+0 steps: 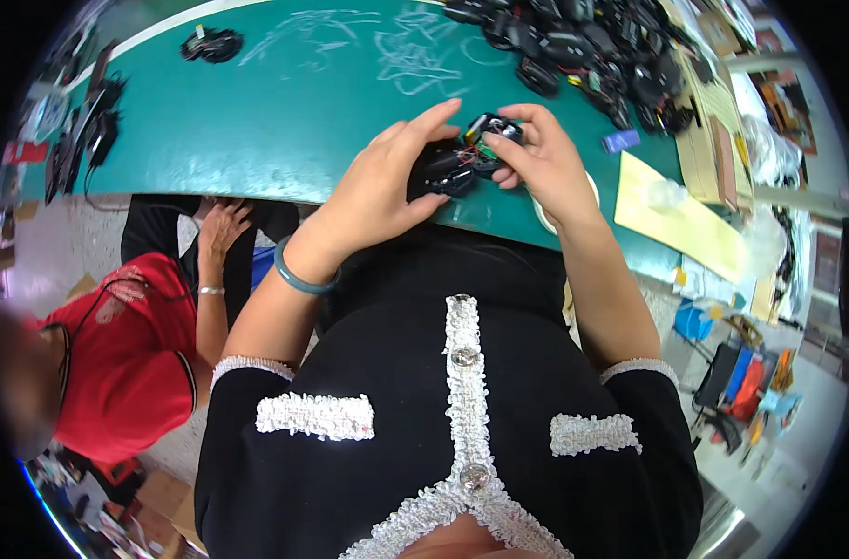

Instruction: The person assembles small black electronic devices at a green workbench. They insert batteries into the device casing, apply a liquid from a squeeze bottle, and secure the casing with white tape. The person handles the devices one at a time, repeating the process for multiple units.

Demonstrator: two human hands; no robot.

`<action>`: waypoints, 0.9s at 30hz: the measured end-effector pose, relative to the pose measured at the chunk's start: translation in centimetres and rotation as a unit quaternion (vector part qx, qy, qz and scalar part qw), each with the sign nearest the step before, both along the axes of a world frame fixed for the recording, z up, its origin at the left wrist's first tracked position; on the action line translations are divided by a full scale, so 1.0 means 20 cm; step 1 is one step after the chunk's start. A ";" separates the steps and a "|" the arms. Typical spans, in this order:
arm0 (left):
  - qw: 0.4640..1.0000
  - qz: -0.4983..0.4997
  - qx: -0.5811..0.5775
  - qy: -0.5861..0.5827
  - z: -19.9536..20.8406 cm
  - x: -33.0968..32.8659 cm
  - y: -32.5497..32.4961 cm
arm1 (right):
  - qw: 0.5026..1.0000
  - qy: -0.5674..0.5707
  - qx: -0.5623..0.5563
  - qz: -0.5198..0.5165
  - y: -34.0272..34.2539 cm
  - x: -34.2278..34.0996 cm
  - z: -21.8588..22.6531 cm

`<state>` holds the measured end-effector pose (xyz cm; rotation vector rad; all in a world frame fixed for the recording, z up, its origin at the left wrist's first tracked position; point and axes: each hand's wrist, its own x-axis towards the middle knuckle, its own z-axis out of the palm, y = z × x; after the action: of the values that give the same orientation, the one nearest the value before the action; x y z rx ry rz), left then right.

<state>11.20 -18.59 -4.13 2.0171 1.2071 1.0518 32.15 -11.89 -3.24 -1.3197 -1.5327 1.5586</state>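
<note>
An opened black plastic device is in my hands just above the near edge of the green table. My left hand [378, 182] holds its dark, glossy shell half [446, 172] between thumb and fingers, with the index finger stretched out. With fingertips and thumb, my right hand [547, 158] grips the other half [488, 149], which has a green circuit board and a spot of yellow. Thin red wires [468, 156] run between the two halves. The device's exact kind cannot be made out.
A heap of similar black devices [583, 47] covers the far right of the green table [285, 121]. One coiled black piece [212, 45] lies far left. A small purple block [621, 141] and a yellow sheet [671, 214] are on the right. A person in red [131, 354] sits to my left.
</note>
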 end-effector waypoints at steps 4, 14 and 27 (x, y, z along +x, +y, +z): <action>0.997 -0.070 -0.035 0.003 0.00 0.11 0.09 | 0.999 0.002 0.005 -0.045 -0.07 0.17 -0.04; 0.999 0.028 0.004 -0.013 -0.09 0.12 0.03 | 0.986 -0.108 0.124 0.016 -0.11 0.29 0.00; 0.805 -0.461 0.105 -0.357 0.83 0.02 -0.19 | 0.973 -0.074 0.201 -0.082 -0.26 0.46 -0.09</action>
<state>11.53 -22.30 12.43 1.7080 -0.3047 1.2221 41.40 -17.12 -5.11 -1.3066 -1.6725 1.0003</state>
